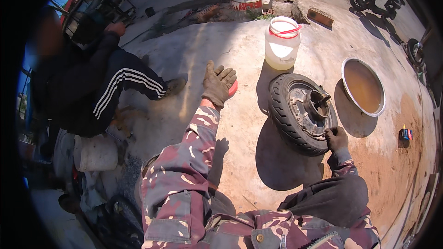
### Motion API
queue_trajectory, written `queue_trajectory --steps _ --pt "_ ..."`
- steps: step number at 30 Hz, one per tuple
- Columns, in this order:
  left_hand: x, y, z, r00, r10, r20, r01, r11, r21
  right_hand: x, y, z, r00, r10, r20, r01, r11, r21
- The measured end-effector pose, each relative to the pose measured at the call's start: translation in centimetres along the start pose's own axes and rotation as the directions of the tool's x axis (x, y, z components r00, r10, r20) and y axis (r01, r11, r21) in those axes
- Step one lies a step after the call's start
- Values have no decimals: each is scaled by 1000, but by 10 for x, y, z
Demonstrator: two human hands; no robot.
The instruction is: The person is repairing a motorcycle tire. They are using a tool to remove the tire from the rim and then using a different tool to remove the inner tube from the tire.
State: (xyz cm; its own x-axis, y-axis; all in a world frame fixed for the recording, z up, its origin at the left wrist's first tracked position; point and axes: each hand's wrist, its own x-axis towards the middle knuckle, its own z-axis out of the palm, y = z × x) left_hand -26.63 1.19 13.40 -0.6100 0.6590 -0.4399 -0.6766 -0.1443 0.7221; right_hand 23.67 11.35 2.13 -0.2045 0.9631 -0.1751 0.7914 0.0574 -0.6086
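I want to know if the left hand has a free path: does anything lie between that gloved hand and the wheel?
Nothing visible does. The left hand rests on a small red thing, and only bare concrete ground lies between it and the wheel. The white bucket stands farther back. The right hand already touches the wheel's rim.

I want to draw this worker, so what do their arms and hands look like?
Both arms wear camouflage sleeves, patched in maroon, grey-brown and cream. The left hand has a worn tan-grey work glove with a reddish cuff. The right hand has a dark, grimy glove, with a grey knit cuff showing at the wrist.
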Motion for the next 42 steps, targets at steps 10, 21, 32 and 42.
queue_trajectory --steps 10,21,32,42 --pt "-92 2 91 872 -76 485 -486 -8 874 -6 -11 -6 999 35 6 -35 998 45" --pt "-315 20 169 69 -184 981 -995 59 81 8 14 9 994 31 100 -64 938 341" --pt "-286 35 169 119 -277 954 -992 5 125 -3 -6 -9 996 45 81 -50 996 69" --pt "-145 -102 115 566 13 824 -824 -30 566 5 4 -1 1000 3 31 -4 1000 17"
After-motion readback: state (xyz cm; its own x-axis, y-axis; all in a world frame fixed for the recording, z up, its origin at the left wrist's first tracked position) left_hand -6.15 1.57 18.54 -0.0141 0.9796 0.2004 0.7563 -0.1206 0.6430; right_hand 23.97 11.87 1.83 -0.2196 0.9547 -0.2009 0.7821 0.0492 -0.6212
